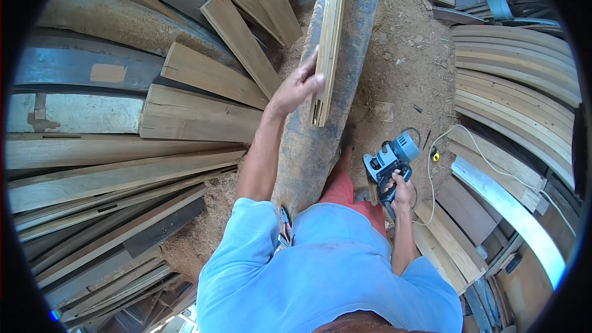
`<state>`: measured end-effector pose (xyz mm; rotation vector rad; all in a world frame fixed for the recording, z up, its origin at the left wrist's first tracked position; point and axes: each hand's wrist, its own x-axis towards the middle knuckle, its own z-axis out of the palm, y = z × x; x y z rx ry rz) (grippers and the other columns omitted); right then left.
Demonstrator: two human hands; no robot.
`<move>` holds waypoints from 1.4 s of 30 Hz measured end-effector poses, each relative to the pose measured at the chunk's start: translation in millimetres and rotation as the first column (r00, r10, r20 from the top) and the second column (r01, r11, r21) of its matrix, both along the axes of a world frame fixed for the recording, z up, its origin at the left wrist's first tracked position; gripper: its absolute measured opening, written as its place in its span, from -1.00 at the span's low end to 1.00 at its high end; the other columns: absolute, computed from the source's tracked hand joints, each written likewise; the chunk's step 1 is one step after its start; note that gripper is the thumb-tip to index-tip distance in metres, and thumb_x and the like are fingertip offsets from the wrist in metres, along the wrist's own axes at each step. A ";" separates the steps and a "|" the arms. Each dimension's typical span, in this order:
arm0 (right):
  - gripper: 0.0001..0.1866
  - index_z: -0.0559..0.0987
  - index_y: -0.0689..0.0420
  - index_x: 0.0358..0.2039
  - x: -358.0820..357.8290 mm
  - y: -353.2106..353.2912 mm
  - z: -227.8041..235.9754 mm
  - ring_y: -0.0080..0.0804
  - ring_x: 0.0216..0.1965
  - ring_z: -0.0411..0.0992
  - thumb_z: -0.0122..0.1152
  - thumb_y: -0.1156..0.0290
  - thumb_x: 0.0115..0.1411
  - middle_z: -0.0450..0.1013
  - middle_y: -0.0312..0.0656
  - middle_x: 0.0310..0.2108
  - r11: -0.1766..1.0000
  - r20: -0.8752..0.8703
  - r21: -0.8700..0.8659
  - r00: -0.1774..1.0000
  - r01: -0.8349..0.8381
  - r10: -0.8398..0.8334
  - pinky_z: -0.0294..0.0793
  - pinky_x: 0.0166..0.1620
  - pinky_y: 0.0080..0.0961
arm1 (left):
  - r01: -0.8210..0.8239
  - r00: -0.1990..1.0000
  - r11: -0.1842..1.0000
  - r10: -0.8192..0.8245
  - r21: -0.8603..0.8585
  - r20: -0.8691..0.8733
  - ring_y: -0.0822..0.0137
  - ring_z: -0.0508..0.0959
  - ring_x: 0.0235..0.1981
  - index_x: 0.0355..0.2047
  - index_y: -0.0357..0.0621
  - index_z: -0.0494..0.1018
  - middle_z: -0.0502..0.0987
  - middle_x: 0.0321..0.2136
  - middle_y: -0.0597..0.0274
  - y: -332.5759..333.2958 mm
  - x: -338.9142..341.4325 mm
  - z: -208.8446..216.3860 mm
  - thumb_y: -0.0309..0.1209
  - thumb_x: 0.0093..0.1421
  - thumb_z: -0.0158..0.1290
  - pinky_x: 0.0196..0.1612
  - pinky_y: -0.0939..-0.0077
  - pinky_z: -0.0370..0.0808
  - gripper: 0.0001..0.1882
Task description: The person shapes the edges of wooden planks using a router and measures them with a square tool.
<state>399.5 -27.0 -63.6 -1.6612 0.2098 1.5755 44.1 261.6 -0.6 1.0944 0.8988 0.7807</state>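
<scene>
My left hand [299,86] grips the near part of a long wooden strip [330,43], its thumb over the top and its fingers along the left side. Grooves or splits show at the strip's near end. It lies lengthwise on a worn, dark wooden beam [354,43] that runs away from me. Off to the right, my right hand [401,192] is closed around the black handle of a blue-and-silver corded power tool [390,155] with a vented round motor. That tool is apart from the strip; its exact kind and underside I cannot make out.
Planks [203,114], some with slots, crowd the left side. Stacked boards [518,98] curve along the right. A pale cord [481,151] loops beside a small yellow-and-black object [435,155]. Shavings and dust cover the ground [407,61].
</scene>
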 end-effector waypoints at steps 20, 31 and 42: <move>-0.85 0.47 -0.01 -0.16 -16.1 21.2 -1.4 -0.57 -0.57 0.39 0.21 0.44 0.28 0.35 -0.38 -0.54 0.999 -0.041 -0.005 0.998 -0.045 0.045 0.48 -0.49 -0.49 | 0.136 0.989 0.989 -0.132 -0.066 0.065 0.20 -0.08 0.54 0.52 -0.26 -0.25 -0.14 0.54 0.02 -59.3 -26.6 0.3 -0.19 0.15 0.36 0.53 0.22 -0.04 0.20; -0.81 0.45 -0.04 -0.20 -18.9 23.6 -8.9 -0.53 -0.61 0.37 0.23 0.49 0.22 0.35 -0.34 -0.55 0.997 -0.023 -0.033 0.997 -0.073 0.072 0.46 -0.56 -0.47 | 0.127 0.992 0.990 -0.126 -0.055 0.023 0.17 -0.07 0.54 0.52 -0.23 -0.24 -0.11 0.54 -0.01 -59.7 -26.1 -5.8 -0.06 0.11 0.39 0.51 0.18 0.00 0.26; -0.87 0.47 -0.02 -0.25 -22.7 22.7 -14.2 -0.51 -0.65 0.36 0.23 0.47 0.23 0.36 -0.35 -0.60 0.998 0.013 -0.002 0.998 -0.064 0.064 0.46 -0.59 -0.43 | 0.019 0.803 0.999 0.009 0.040 -0.596 -0.29 -0.15 0.51 0.47 -0.46 -0.34 -0.17 0.43 -0.61 -12.1 66.5 45.1 -0.41 -0.03 0.18 0.51 -0.05 -0.13 0.20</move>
